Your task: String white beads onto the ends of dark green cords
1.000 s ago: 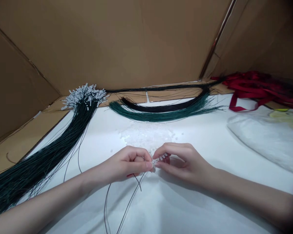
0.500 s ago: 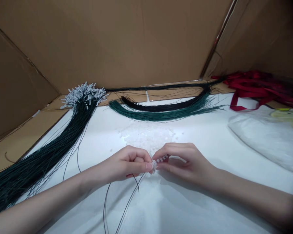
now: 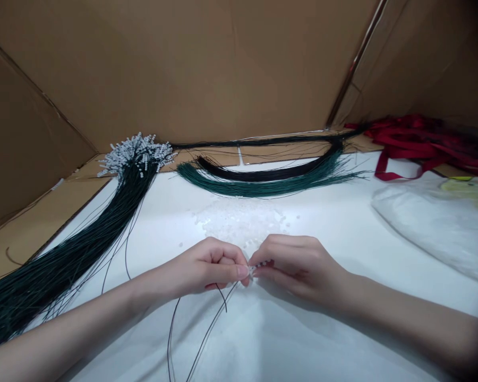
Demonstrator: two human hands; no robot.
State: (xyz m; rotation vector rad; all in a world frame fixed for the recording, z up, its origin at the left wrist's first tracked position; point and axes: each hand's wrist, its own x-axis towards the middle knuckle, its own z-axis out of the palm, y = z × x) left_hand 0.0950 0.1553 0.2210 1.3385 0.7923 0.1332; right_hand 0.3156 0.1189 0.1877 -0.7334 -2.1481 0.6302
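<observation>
My left hand (image 3: 219, 268) pinches a small cluster of white beads (image 3: 252, 271) between thumb and forefinger. Thin dark wires (image 3: 207, 333) trail down from beneath this hand toward the near edge of the view. On the other side, my right hand (image 3: 295, 262) closes its fingertips around the same beaded piece, and a short row of beads on wire runs back under its fingers. The fingertips of both hands almost meet. Just beyond them lies a scattered heap of small whitish beads (image 3: 239, 217) on the white tabletop (image 3: 322, 339).
At left lies a thick bundle of dark green wires (image 3: 83, 254) with white beaded tips (image 3: 137, 154). Curved black and green wire bundles (image 3: 258, 185) lie at the back, before a cardboard wall (image 3: 223, 69). Red ribbon (image 3: 414, 143) and a clear plastic bag (image 3: 434, 223) are at right.
My right hand's fingers have closed in over the bead row, covering more of it. My left hand keeps its pinch in nearly the same place.
</observation>
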